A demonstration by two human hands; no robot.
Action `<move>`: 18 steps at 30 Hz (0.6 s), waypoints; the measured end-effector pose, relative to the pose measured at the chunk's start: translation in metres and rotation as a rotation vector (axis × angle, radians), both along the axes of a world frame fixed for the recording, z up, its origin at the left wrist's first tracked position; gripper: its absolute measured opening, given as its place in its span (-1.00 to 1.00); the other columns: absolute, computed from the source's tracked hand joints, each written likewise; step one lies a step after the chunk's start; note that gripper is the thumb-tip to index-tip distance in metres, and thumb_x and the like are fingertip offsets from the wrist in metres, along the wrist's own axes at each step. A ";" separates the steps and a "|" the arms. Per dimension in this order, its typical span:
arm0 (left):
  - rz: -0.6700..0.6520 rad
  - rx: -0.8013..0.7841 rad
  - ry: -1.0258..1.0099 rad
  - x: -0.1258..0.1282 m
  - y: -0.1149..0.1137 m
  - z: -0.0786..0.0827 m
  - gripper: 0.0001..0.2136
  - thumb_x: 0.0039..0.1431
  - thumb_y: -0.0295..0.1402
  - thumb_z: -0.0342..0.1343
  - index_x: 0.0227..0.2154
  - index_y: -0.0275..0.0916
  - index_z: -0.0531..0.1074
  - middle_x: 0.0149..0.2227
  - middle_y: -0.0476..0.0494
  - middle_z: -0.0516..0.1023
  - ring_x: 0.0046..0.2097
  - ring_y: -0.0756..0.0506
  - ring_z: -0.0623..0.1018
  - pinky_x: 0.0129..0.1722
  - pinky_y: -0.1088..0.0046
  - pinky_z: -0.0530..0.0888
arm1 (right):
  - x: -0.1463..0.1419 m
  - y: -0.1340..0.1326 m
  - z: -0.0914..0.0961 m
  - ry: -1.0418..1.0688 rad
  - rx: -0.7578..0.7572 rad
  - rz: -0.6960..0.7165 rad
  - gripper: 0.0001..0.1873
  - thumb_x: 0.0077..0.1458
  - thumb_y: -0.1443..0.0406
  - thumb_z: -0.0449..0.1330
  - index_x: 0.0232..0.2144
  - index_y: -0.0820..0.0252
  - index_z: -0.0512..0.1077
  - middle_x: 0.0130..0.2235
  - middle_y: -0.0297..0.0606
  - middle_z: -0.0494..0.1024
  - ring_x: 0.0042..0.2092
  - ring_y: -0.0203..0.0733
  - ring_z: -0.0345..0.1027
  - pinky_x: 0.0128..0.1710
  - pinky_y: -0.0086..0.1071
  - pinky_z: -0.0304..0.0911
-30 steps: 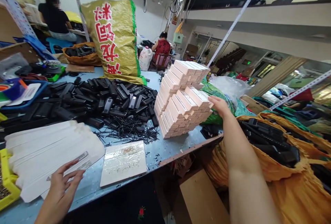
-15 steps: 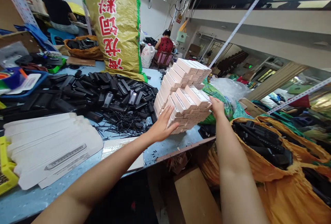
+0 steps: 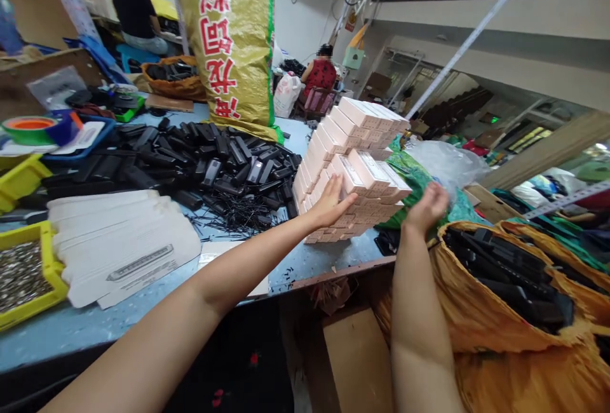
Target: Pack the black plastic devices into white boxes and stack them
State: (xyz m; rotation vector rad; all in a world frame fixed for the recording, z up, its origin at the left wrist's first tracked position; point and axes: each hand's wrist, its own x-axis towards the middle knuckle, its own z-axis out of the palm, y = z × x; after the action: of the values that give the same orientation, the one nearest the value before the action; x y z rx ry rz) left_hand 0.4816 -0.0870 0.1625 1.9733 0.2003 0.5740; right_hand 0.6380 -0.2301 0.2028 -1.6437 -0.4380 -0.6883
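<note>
"Head view: where is the stack of pale boxes (image 3: pixel 351 169) standing?"

"It is standing on the blue table (image 3: pixel 76 331), just off the picture's centre toward three o'clock. Seen on this tilted slant, the whole stack is leaning toward one o'clock."

"Which way are the boxes pointing?"

"They are long and narrow, their long axes running roughly from eleven o'clock to five, and their small printed ends are facing five o'clock, toward the wearer. A taller tier is rising behind a lower step."

"And the hands?"

"The left hand (image 3: pixel 332 202) is resting against the stack's near side, fingers extended, thumb spreading toward two o'clock, gripping nothing. The right hand (image 3: pixel 429 206) is hovering apart from the stack, at about four o'clock from it, in front of a green bag (image 3: pixel 412 178). Its fingers are curling upward but blurring, leaving me unable to tell whether it is holding anything."

"What is staying hard to see?"

"The left hand is covering several boxes, and the stack is concealing its own back. The print is appearing too small for reading. The left forearm is hiding part of a white board (image 3: pixel 220 250) at eight o'clock. Both arms are running out of the bottom edge."
</note>
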 end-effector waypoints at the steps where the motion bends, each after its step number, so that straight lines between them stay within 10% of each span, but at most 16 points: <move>1: -0.004 -0.010 -0.003 -0.003 -0.001 0.001 -0.21 0.21 0.10 -0.26 0.30 -0.41 -0.24 0.37 -0.36 -0.33 0.36 -0.15 -0.28 0.32 0.23 -0.22 | -0.024 -0.001 -0.008 -0.123 0.075 -0.066 -0.63 0.15 0.16 -0.06 -0.11 0.26 0.33 -0.05 -0.03 0.41 0.00 -0.08 0.32 0.09 -0.12 0.19; 4: -0.008 -0.021 -0.041 -0.032 -0.001 -0.008 -0.25 0.24 0.05 -0.27 0.28 -0.46 -0.18 0.36 -0.41 -0.21 0.37 -0.15 -0.21 0.32 0.24 -0.15 | -0.108 -0.001 -0.060 -0.308 0.085 0.042 -0.76 0.14 0.20 0.03 -0.16 0.12 0.35 -0.15 -0.11 0.46 -0.06 -0.05 0.38 0.03 -0.11 0.28; 8: 0.172 0.102 -0.131 -0.148 0.024 -0.046 -0.44 0.28 -0.07 -0.20 0.24 -0.27 0.01 0.31 -0.26 0.07 0.31 -0.11 0.11 0.27 0.32 0.14 | -0.198 -0.009 -0.165 -0.132 -0.624 0.837 -0.77 0.10 0.20 0.12 -0.22 0.10 0.49 -0.29 -0.17 0.57 -0.31 -0.05 0.49 -0.28 -0.18 0.46; 11: 0.825 0.272 -0.026 -0.284 0.068 -0.079 -0.65 0.25 -0.13 -0.14 0.01 -0.17 0.27 0.08 -0.16 0.40 0.12 -0.13 0.38 0.13 0.29 0.35 | -0.221 -0.014 -0.221 0.110 -0.739 0.978 -0.74 0.13 0.17 0.11 -0.21 0.08 0.52 -0.29 -0.18 0.60 -0.36 -0.04 0.52 -0.36 -0.22 0.48; 15: 1.326 0.238 0.228 -0.442 0.131 -0.110 -0.66 0.14 -0.13 -0.06 -0.18 -0.32 0.31 -0.16 -0.33 0.44 -0.08 -0.27 0.46 -0.02 0.06 0.39 | -0.229 0.024 -0.226 0.224 -0.711 0.935 -0.69 0.13 0.12 0.09 -0.25 0.17 0.52 -0.35 -0.17 0.60 -0.39 -0.11 0.51 -0.36 -0.30 0.46; 18: 1.157 0.194 0.574 -0.490 0.142 -0.129 -0.65 0.10 -0.09 -0.06 -0.22 -0.27 0.35 -0.27 -0.21 0.47 -0.24 -0.19 0.49 -0.17 0.22 0.45 | -0.264 0.095 -0.203 0.049 -0.814 1.103 -0.69 0.15 0.18 0.07 -0.21 0.22 0.51 -0.24 -0.14 0.58 -0.26 -0.14 0.49 -0.20 -0.27 0.43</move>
State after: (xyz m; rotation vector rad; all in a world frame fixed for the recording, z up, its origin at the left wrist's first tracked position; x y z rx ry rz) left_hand -0.0085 0.0549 0.0333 2.0229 1.7581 0.7168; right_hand 0.3739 -0.1351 -0.0005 -1.7770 -1.5660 0.4294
